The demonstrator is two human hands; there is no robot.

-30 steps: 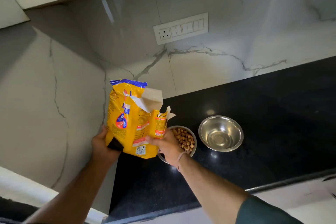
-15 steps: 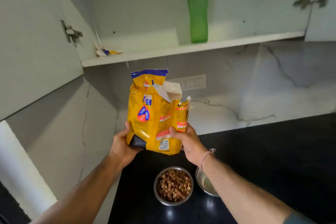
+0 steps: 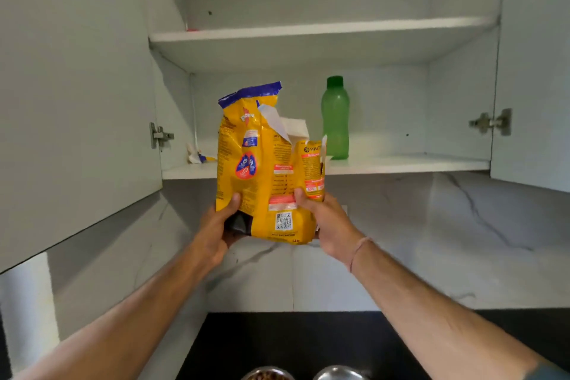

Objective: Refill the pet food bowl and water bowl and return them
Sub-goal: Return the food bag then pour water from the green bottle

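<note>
A yellow pet food bag (image 3: 262, 170) with a torn-open top is held upright in front of the open wall cupboard, level with its lower shelf (image 3: 401, 165). My left hand (image 3: 219, 230) grips the bag's lower left corner. My right hand (image 3: 328, 224) grips its lower right side. At the bottom edge of the view two steel bowls just show on the black counter: the food bowl (image 3: 266, 375) with brown kibble and the second bowl (image 3: 339, 373), its inside hidden.
A green water bottle (image 3: 335, 119) stands on the lower shelf right of the bag. A small torn wrapper scrap (image 3: 197, 157) lies at the shelf's left end. Cupboard doors (image 3: 77, 102) hang open on both sides. The upper shelf (image 3: 308, 31) runs above.
Both hands have lifted the bag from just above the bowls up to the cupboard's lower shelf. My view tilted upward, so the bowls slid to the bottom edge.
</note>
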